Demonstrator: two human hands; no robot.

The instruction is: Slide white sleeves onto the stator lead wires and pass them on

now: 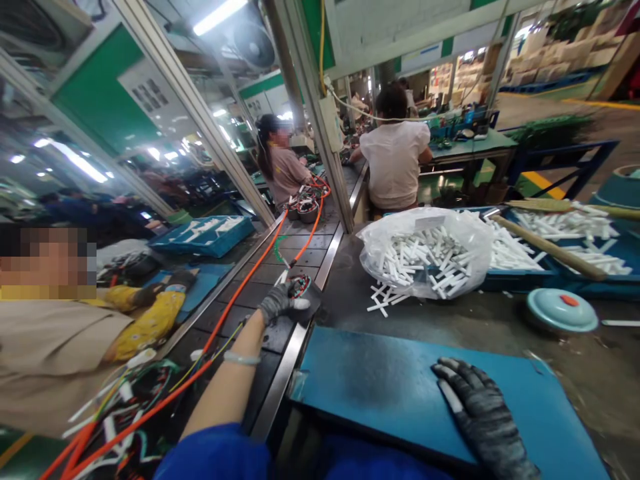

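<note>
Head view: left hand (280,304), gloved, is at frame centre, curled on the left side of the motor (313,303), thumb along its near side. So the motor sits just right of that hand, touching it, at the right edge of the slatted line (273,341), against the steel rail (287,367). Red and white bits show in its top. Right hand (480,407), lower right, lies palm down on the blue mat (375,380), fingers extended, well apart from the motor. I see a bag (473,233) of white tubes (400,270) right of centre, teal lid (555,310) farther right. Orange cable (233,300) runs left of the motor.
</note>
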